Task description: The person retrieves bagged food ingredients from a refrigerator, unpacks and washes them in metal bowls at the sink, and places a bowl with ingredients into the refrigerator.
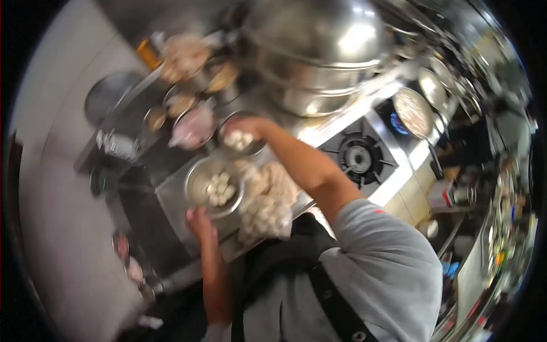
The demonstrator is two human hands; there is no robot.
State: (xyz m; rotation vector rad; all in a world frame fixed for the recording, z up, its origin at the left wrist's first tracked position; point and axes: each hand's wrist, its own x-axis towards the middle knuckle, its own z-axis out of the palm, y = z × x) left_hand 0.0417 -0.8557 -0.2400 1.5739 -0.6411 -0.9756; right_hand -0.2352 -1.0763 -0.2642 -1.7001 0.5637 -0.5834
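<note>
Down the left of my feed runs a pale, smooth surface (62, 142); wall or floor, I cannot tell. Beige floor tiles (411, 202) lie at right, beside the stove (387, 150). Farther right, a cluttered shelf (470, 279), blurred. Lighting bright; stove edge glares.

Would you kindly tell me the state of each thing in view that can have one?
Near bowl, by left hand: uncovered, white balls inside
Next bowl, under right hand: uncovered, white balls inside
Domed lid: on steamer
Near burner: unlit, bare
Far burner: lit
Pan: uncovered, on far burner
Nearest bag: filled, opening unclear
</note>
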